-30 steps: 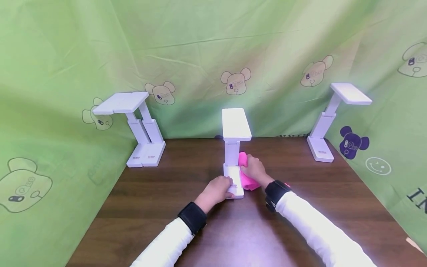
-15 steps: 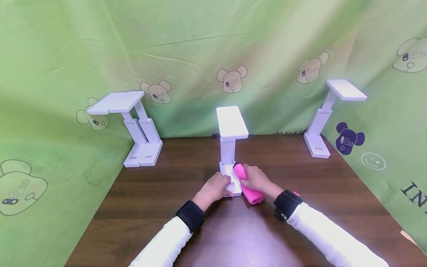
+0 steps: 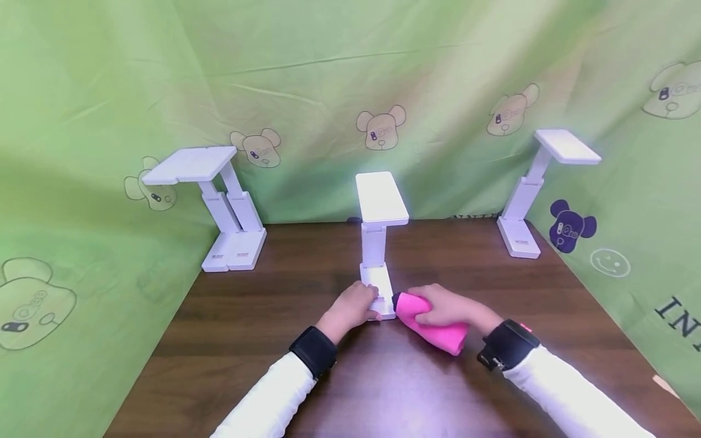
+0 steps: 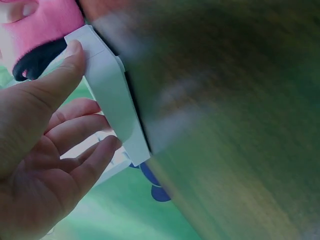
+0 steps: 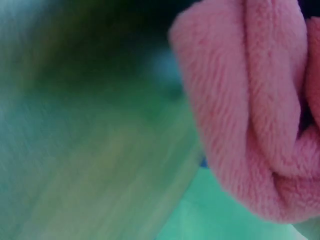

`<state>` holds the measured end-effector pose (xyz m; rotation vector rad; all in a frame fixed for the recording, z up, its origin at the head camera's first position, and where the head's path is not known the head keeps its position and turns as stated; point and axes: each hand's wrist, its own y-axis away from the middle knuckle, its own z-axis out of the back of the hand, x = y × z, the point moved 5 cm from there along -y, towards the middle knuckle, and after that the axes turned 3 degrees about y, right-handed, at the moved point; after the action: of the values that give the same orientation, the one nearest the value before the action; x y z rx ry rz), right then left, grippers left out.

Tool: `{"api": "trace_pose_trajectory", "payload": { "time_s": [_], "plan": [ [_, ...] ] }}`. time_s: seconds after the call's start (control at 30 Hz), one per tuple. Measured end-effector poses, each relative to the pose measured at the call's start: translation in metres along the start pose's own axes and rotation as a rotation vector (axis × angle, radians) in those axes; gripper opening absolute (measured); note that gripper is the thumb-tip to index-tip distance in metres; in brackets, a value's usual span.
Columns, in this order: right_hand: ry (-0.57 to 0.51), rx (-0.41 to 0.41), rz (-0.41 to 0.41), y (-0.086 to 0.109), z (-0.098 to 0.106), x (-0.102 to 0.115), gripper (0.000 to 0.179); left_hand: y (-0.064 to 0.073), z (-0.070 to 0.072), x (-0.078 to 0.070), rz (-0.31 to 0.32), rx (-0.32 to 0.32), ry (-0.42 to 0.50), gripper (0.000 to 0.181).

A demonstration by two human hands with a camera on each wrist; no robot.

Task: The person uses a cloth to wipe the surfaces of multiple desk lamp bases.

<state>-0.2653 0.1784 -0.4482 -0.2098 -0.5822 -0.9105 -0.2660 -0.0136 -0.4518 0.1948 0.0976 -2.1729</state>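
**Gripping on both sides**

The left arm [image 3: 265, 398] and right arm [image 3: 575, 389], white-sleeved with black wristbands [image 3: 314, 351], slant toward each other. I see the left hand [image 3: 352, 305] pinching, thumb [image 4: 65, 75] opposite bent fingers [image 4: 95, 160]; the right hand [image 3: 442, 304] grips, back upward.

Brown wood-grain table [image 3: 312, 258] with two adjoining white stands [image 3: 220, 214], a middle stand [image 3: 375, 242] and a far-right stand [image 3: 523, 198]

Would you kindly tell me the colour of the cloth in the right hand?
The cloth is mostly pink; the head view shows it best.
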Motion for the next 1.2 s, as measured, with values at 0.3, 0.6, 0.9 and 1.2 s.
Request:
{"api": "trace_pose_trajectory", "payload": {
  "time_s": [0.3, 0.6, 0.9, 1.2],
  "plan": [
    [-0.134, -0.408, -0.282, -0.042, 0.008, -0.026, 0.041, 0.003, -0.003, -0.003, 0.043, 0.052, -0.040, 0.049],
    [-0.142, -0.417, -0.442, -0.080, -0.005, -0.028, 0.037, 0.009, -0.012, -0.008, 0.025, 0.039, -0.039, 0.047],
    [-0.044, -0.307, -0.329, -0.072, -0.004, -0.016, 0.034, 0.006, -0.012, -0.011, 0.038, 0.004, -0.040, 0.048],
    [-0.079, -0.125, -0.256, -0.036, -0.013, -0.005, 0.055, 0.004, -0.004, -0.008, 0.045, 0.002, -0.061, 0.051]
  ]
}}
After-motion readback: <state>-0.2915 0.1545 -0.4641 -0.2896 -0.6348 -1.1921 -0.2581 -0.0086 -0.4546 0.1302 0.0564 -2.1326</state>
